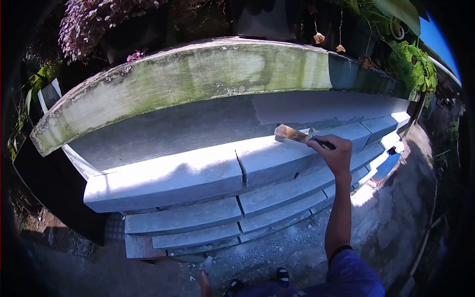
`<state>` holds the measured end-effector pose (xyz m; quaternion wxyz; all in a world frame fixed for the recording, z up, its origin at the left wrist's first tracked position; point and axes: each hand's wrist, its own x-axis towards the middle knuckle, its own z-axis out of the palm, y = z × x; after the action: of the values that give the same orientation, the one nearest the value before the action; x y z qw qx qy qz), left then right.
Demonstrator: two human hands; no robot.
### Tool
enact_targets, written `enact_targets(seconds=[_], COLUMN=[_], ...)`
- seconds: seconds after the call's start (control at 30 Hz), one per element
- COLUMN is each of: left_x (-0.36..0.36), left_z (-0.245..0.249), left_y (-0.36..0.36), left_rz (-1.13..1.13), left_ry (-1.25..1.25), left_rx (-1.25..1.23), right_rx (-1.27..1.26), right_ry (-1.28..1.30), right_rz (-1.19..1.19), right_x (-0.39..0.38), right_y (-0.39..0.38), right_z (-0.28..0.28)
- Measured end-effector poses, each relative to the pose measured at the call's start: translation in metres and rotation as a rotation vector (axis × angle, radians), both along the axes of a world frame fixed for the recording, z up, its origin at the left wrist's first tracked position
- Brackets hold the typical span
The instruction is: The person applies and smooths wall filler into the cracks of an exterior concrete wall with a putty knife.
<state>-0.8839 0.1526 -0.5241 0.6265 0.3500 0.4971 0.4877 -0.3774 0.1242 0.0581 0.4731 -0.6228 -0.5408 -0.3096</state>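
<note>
My right hand point(332, 151) is closed round the dark handle of a putty knife point(292, 133), reaching out over the upper ledge. Its blade, brownish with a pale end, is at the foot of the recessed grey wall point(198, 123). A smooth lighter coat point(307, 109) with a ragged left edge covers the right part of that wall. Low in the view, partly cut off by the frame, my left hand point(203, 279) grips a small whitish object point(208, 263); I cannot tell its kind.
Stepped pale blocks point(183, 218) run below the ledge point(163, 173). Overhead juts a mossy concrete slab point(198, 79) with plants point(94, 24) above. White crumbs litter the ground point(282, 252) by my feet point(282, 275). A blue container point(387, 167) stands at the right.
</note>
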Motion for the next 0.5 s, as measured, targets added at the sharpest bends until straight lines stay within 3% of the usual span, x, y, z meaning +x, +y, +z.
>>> enact_targets(seconds=[0.07,0.17,0.27,0.4,0.5], left_x=[-0.004,0.005,0.005,-0.002,0.003], left_z=[-0.013,-0.017,-0.017,-0.016,0.001], left_y=[0.006,0.007,0.008,0.004,-0.006], left_rz=[-0.086,-0.043,-0.151,-0.101,-0.106], left_ry=[0.045,0.037,0.233,0.123,0.083], left_rx=[0.110,0.035,0.081,0.107,0.091], right_rx=[0.025,0.018,-0.038,-0.023,-0.035], right_ry=[0.005,-0.125,-0.056,0.060,0.002], right_rz=[-0.005,-0.141,-0.043,-0.022,-0.025], right_x=[0.001,-0.019,-0.009,-0.001,-0.005], right_y=[0.000,0.031,0.025,-0.007,0.024], right_z=[0.004,0.015,0.010,0.014,0.022])
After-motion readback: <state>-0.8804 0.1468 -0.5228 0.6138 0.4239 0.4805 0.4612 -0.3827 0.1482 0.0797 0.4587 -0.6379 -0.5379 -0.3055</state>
